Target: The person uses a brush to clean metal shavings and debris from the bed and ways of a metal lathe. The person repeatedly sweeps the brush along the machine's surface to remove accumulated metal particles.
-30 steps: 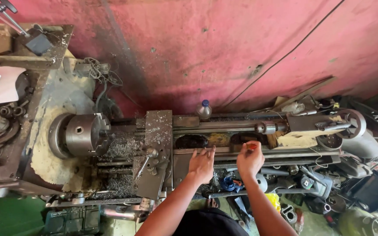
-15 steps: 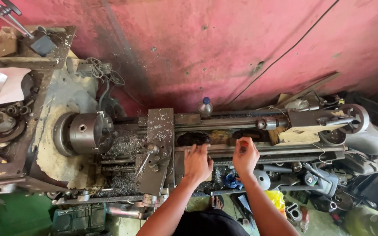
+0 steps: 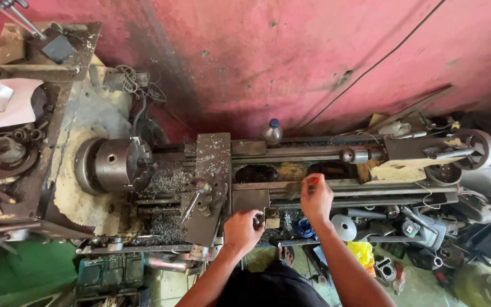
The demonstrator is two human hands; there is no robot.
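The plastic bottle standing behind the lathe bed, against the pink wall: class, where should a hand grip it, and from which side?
Grip the bottle around its body just under the blue cap, coming from above. It stands upright, close between the wall and the lathe bed, so its sides are probably hard to reach; only the top is open.

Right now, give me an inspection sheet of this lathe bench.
Surface: lathe bed, grimy, metal chips by the chuck.
Job's things: carriage mid-bed; tailstock far right.
Clutter: plastic bottle behind the bed; tools and parts on the floor.
Grip: left hand at the carriage front, curled; right hand pinching a small item, too blurred to name.
Cables: black wire across the wall.
Surroundings: red wall, stained.
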